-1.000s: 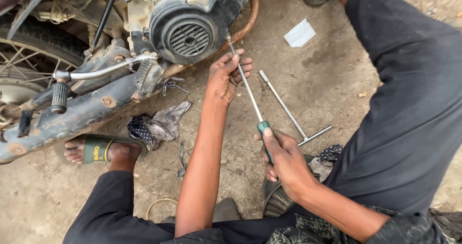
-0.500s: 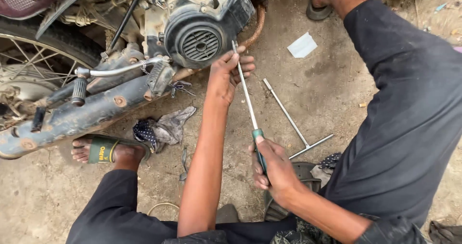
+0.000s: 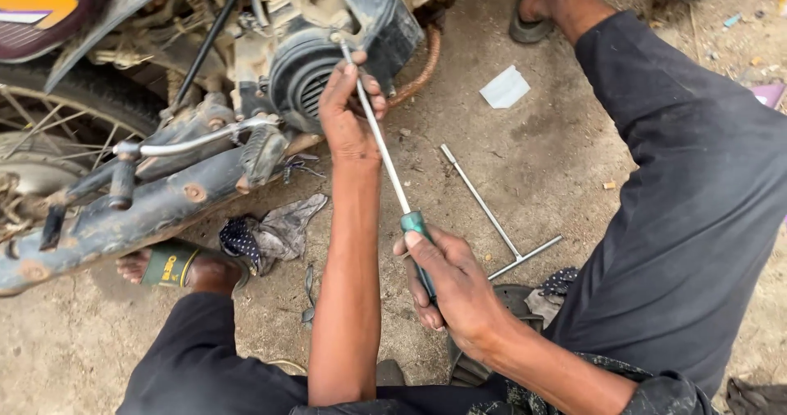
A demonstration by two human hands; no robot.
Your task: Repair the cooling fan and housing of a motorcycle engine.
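- Bare dirt ground point(image 3: 533, 153), dusty; scrap of white paper point(image 3: 504, 87) lying on it
- motorcycle point(image 3: 164, 194) lying tilted at upper left; dark engine cover point(image 3: 299, 75) facing up
- left hand point(image 3: 348, 116) against the engine cover, fingers curled round the shaft near its tip
- right hand point(image 3: 455, 288) closed on the green handle of the long screwdriver point(image 3: 385, 157)
- T-handle wrench point(image 3: 492, 214) on the ground just beside it; grey rag point(image 3: 279, 231) near the frame

Shiny metal screwdriver shaft point(image 3: 381, 140), glossy green plastic handle point(image 3: 416, 233), rusty exhaust pipe point(image 3: 123, 218), crumpled cloth rag point(image 3: 275, 231)
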